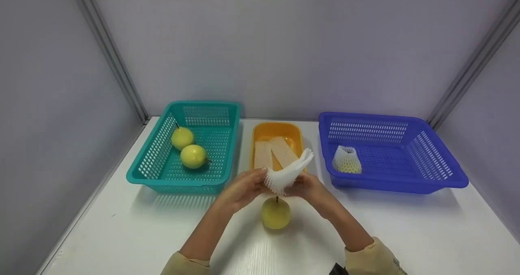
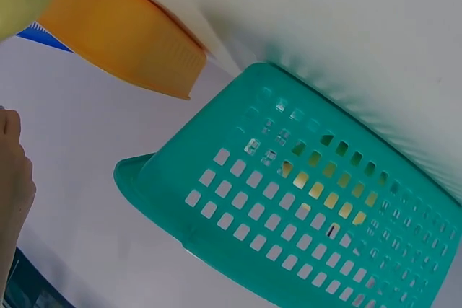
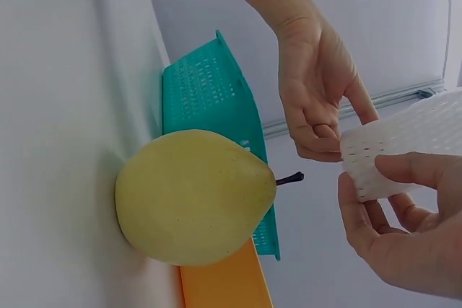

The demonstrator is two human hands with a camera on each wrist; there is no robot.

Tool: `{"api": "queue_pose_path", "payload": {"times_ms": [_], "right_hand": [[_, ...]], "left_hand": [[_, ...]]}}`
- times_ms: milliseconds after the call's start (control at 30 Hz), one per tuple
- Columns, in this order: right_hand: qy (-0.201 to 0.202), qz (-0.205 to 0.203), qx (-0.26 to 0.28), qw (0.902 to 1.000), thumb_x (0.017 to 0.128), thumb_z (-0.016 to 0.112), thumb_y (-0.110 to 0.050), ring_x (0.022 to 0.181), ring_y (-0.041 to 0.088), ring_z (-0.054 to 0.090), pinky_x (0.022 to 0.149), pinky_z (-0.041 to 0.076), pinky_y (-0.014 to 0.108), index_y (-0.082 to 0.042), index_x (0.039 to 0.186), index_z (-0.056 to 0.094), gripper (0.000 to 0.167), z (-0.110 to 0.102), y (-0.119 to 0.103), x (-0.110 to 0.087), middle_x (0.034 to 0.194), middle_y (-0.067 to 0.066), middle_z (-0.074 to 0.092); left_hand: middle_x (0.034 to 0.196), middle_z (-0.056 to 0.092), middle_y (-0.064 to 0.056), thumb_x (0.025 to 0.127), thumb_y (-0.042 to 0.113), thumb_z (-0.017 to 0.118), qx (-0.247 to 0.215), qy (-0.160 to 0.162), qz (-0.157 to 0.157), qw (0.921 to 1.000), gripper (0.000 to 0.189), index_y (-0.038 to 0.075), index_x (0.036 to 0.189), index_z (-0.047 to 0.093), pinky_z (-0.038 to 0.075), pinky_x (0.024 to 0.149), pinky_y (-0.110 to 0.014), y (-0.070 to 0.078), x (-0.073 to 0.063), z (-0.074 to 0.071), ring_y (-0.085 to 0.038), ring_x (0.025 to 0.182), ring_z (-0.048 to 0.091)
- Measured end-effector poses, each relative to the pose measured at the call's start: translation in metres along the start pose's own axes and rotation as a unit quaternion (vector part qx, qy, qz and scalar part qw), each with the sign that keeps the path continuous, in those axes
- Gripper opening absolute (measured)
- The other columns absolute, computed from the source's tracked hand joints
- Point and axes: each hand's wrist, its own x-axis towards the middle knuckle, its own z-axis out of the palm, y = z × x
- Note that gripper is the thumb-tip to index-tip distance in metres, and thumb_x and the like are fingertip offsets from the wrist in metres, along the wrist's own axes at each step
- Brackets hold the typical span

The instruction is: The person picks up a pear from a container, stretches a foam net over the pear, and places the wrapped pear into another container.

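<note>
At the left stood a green basket (image 1: 183, 182) holding two yellow pears (image 1: 193, 156) close together. To its right, the left hand (image 1: 245, 188) had its fingers bent, thumb and fingertips pinching one side of the rim of a white foam net (image 1: 286, 178). Farther back was an orange tray (image 1: 278, 126) with two flat nets (image 1: 263, 154) lying in it. Near the middle of the white table (image 1: 406, 226), a single pear (image 1: 276, 214) stood upright, stem up, just below the hands and apart from the foam net.

The right hand (image 1: 312, 189) held the other side of the rim, thumb on one face and fingers curled behind. The step looked like spreading the net's mouth. Doing it well seemed to call for fingertips slipped just inside the rim on opposite sides, then a slow, even pull, since soft mesh could tear if tugged at one spot. Keeping the mouth round and clear of the stem, which could snag, also seemed wise.

At the far right, a blue basket (image 1: 398, 184) held a netted fruit (image 1: 347, 161) near its left end.
</note>
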Motion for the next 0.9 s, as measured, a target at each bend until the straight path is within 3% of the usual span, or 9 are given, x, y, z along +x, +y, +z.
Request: {"api": "queue_pose_path", "payload": {"times_ms": [100,200,267,367,467,533,633,767,900], "right_hand": [[-0.023,-0.006,0.027,0.9993,0.088,0.060,-0.006,0.109,0.027,0.052,0.092,0.041,0.038,0.010,0.128,0.042,0.047,-0.001,0.000,-0.001,0.122,0.018,0.053],[-0.057,-0.016,0.110,0.9921,0.088,0.060,-0.009,0.110,0.028,0.050,0.094,0.039,0.042,0.006,0.127,0.041,0.046,-0.002,0.000,-0.002,0.122,0.017,0.051],[-0.087,-0.015,0.181,0.9795,0.090,0.058,-0.009,0.111,0.029,0.050,0.095,0.037,0.044,0.001,0.126,0.042,0.040,-0.003,0.000,-0.002,0.122,0.015,0.051],[-0.125,0.004,0.278,0.9525,0.095,0.049,-0.010,0.111,0.030,0.049,0.096,0.035,0.044,-0.005,0.123,0.045,0.029,-0.005,0.001,-0.004,0.121,0.014,0.052],[-0.138,0.032,0.330,0.9332,0.098,0.039,-0.009,0.112,0.030,0.049,0.099,0.033,0.041,-0.005,0.123,0.048,0.026,-0.007,0.002,-0.004,0.119,0.014,0.054],[-0.130,0.044,0.362,0.9219,0.098,0.035,-0.007,0.114,0.031,0.047,0.101,0.030,0.041,-0.001,0.125,0.043,0.030,-0.008,0.002,-0.003,0.121,0.016,0.053],[-0.106,0.050,0.390,0.9134,0.096,0.034,-0.005,0.114,0.029,0.046,0.103,0.027,0.039,0.002,0.125,0.040,0.031,-0.008,0.000,-0.001,0.121,0.015,0.052],[-0.048,0.063,0.429,0.8999,0.094,0.036,-0.003,0.102,0.023,0.051,0.097,0.034,0.033,-0.001,0.113,0.048,0.022,-0.007,-0.003,-0.001,0.109,0.011,0.054],[-0.001,0.075,0.455,0.8873,0.095,0.036,-0.002,0.095,0.021,0.050,0.090,0.040,0.030,-0.001,0.107,0.049,0.018,-0.006,-0.003,-0.001,0.104,0.010,0.052]], "left_hand": [[0.098,0.059,-0.009,0.095,0.009,0.045,-0.033,0.002,0.001,0.9994,0.017,0.001,0.097,0.060,0.038,0.093,-0.037,0.000,-0.001,0.004,-0.020,0.092,0.053],[0.102,0.056,-0.010,0.096,0.008,0.044,-0.067,-0.003,0.004,0.9977,0.017,0.002,0.098,0.060,0.038,0.094,-0.036,0.001,-0.002,0.009,-0.021,0.095,0.052],[0.103,0.055,-0.010,0.096,0.007,0.043,-0.076,-0.009,0.006,0.9970,0.017,0.003,0.098,0.059,0.040,0.092,-0.035,0.001,-0.004,0.013,-0.022,0.095,0.051],[0.102,0.056,-0.010,0.097,0.007,0.042,-0.075,-0.012,0.011,0.9971,0.016,0.005,0.096,0.059,0.042,0.088,-0.034,0.001,-0.005,0.016,-0.021,0.092,0.052],[0.099,0.059,-0.009,0.097,0.008,0.043,-0.062,-0.007,0.016,0.9979,0.015,0.007,0.095,0.058,0.045,0.084,-0.033,0.001,-0.005,0.017,-0.020,0.089,0.055],[0.099,0.060,-0.009,0.097,0.008,0.043,-0.053,-0.004,0.020,0.9984,0.014,0.006,0.097,0.057,0.046,0.083,-0.033,0.000,-0.005,0.016,-0.020,0.088,0.056],[0.104,0.060,-0.010,0.097,0.007,0.041,-0.029,-0.004,0.029,0.9991,0.021,-0.001,0.113,0.052,0.046,0.083,-0.035,-0.002,-0.005,0.015,-0.020,0.091,0.058],[0.105,0.062,-0.009,0.096,0.007,0.041,0.012,0.013,0.046,0.9988,0.031,-0.007,0.123,0.046,0.047,0.083,-0.036,-0.005,-0.005,0.014,-0.019,0.091,0.060],[0.103,0.062,-0.008,0.096,0.012,0.043,0.059,0.040,0.055,0.9960,0.029,-0.004,0.120,0.048,0.048,0.078,-0.034,-0.009,-0.004,0.011,-0.018,0.087,0.061]]}}
